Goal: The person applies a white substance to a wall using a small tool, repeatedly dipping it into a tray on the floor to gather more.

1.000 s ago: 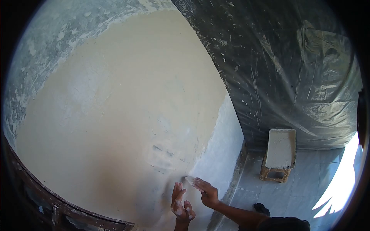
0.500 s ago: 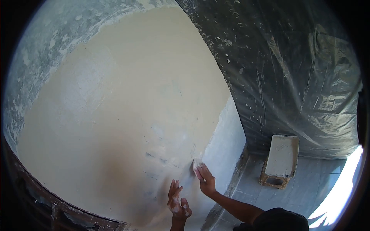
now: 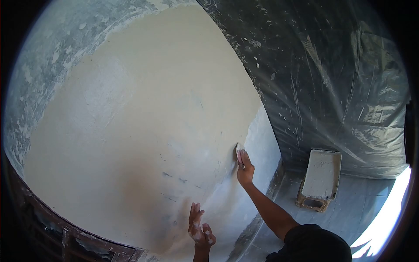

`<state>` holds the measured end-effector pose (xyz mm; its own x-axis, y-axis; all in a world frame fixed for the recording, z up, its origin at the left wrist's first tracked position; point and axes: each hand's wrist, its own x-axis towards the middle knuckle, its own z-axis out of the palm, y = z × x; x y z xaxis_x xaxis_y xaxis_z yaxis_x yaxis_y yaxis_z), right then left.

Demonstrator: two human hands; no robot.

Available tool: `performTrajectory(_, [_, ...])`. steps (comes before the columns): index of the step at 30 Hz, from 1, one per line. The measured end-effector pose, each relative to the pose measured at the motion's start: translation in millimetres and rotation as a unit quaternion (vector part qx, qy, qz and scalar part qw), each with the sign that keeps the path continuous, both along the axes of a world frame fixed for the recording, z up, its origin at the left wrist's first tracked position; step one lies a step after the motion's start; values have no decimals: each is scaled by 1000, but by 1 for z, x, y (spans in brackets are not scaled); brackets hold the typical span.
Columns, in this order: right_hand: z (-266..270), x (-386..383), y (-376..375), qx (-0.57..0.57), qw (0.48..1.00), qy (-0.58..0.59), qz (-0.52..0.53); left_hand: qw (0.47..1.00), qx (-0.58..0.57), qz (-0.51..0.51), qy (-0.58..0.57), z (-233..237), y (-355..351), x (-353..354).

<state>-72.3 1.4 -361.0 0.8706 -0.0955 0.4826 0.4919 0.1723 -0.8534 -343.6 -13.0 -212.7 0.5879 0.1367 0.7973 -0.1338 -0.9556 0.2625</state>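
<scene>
My right hand (image 3: 246, 172) grips a small, flat putty scraper (image 3: 238, 149), its thin edge against the wall near the right border of the cream-coloured coat. Most of the tool's grip is hidden by my fingers. Smooth putty covers a large part of the wall (image 3: 144, 105), with a few dark scratches and patches lower in the middle. Lower down, my left hand (image 3: 200, 229) is raised in front of the wall, fingers apart and smeared with white putty, holding nothing.
A putty-filled tray (image 3: 322, 174) rests on a low stool (image 3: 312, 203) at the right, on grey floor tiles (image 3: 286, 205). Dark plastic sheeting (image 3: 327, 87) hangs beside the wall. A dark brown frame (image 3: 65, 231) borders the lower left.
My right hand has moved the scraper up and slightly right along the wall, with the arm stretched further. My left hand has stayed almost in place.
</scene>
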Motion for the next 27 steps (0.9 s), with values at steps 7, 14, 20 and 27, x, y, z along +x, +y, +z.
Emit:
performTrajectory(7, [-43,-244,-56,-9,919,84,385,996,39,-44,72,-10,22,14])
performTrajectory(14, [54,-15,-11,128,991,24,20,994,54,-64,70,-9,22,-9])
performTrajectory(20, [34,-167,14,-26,998,-30,53,993,57,-74,67,-11,33,-28])
performTrajectory(27, [45,-187,-41,-22,994,-88,60,995,30,-87,43,-3,36,-49])
